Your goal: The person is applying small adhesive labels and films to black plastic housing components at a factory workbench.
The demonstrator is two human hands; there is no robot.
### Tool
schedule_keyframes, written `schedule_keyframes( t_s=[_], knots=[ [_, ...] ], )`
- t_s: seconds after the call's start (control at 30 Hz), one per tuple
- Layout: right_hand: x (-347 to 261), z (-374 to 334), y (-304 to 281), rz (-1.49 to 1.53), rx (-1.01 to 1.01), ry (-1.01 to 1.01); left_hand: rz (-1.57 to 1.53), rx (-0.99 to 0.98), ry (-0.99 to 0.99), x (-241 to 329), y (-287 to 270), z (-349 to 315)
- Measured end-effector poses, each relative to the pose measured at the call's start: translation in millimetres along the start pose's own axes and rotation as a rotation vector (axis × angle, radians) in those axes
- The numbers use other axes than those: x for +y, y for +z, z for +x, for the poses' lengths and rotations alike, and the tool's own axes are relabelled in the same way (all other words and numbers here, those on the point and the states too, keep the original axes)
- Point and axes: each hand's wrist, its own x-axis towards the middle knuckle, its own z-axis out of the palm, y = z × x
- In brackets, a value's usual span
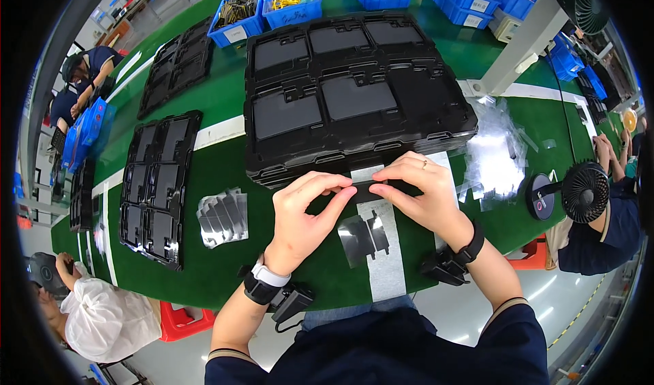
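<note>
My left hand and my right hand meet close together in front of me, thumb and forefinger pinched on each side. Between the fingertips is a small dark, thin strip, mostly hidden by the fingers. Just beyond stands a stack of black plastic trays. Flat grey rectangular pieces fill most pockets of its top tray; the near right one shows bare black. Below my hands, a dark film sheet and a narrow dark tabbed piece lie by a white strip on the green table.
Left of me are a sheet of dark strips on clear film and a black tray. Clear film scraps pile up at right, beside a small black fan. Blue bins line the back. Co-workers sit at both sides.
</note>
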Motion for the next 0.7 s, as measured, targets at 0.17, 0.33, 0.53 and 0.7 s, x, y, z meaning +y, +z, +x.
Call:
schedule_keyframes(
  t_s=[0.17, 0.33, 0.53, 0.7],
  knots=[
    [-2.4, 3.5, -0.2, 0.012, -0.002, 0.039, 0.004, -0.003, -0.051, 2.6, -1.8, 0.6],
    [-2.8, 4.6, -1.8, 0.027, -0.015, 0.07, -0.004, -0.015, -0.077, 5.4, -3.1, 1.9],
    [-3.2, 4.9, -1.9, 0.079, -0.043, 0.112, -0.015, -0.053, -0.105, 5.0, -4.5, 2.7],
    [-4.1, 4.1, -0.6, 0.146, -0.126, 0.174, 0.018, -0.09, -0.076, -0.7, -5.7, 0.4]
  ],
)
